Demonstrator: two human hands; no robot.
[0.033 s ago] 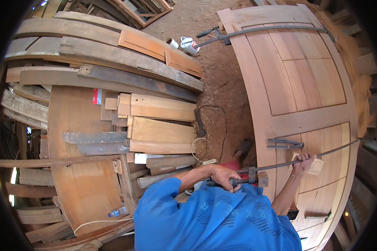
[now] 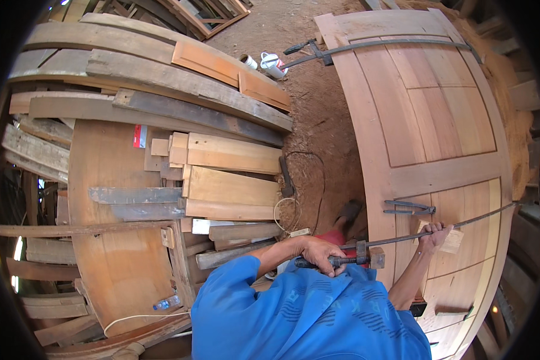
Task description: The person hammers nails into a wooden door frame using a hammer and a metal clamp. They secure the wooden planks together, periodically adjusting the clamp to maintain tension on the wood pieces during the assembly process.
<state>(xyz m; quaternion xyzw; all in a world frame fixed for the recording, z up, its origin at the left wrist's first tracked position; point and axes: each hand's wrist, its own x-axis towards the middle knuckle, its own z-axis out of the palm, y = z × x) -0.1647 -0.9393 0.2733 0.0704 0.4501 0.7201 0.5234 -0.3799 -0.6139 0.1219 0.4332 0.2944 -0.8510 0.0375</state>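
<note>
A long bar clamp (image 2: 396, 240) lies across the wooden door panel (image 2: 423, 178), its far end near the panel's right edge. My left hand (image 2: 323, 254) is closed round the screw handle, close to my blue shirt. A small wood block (image 2: 377, 258) sits by the clamp's screw jaw, at the panel's near left edge. Farther along, my right hand (image 2: 433, 236) is wrapped round the bar. Beneath that hand, a pale wood block (image 2: 452, 241) rests on the panel. Pincers (image 2: 409, 207) lie on the panel just beyond the bar.
A second bar clamp (image 2: 396, 42) spans the panel's far end. Stacked boards (image 2: 234, 186) and long planks (image 2: 186, 84) fill the left side. On the dirt floor stand a white bucket (image 2: 272, 65) and a looping dark cord (image 2: 323, 180). A plastic bottle (image 2: 166, 303) lies lower left.
</note>
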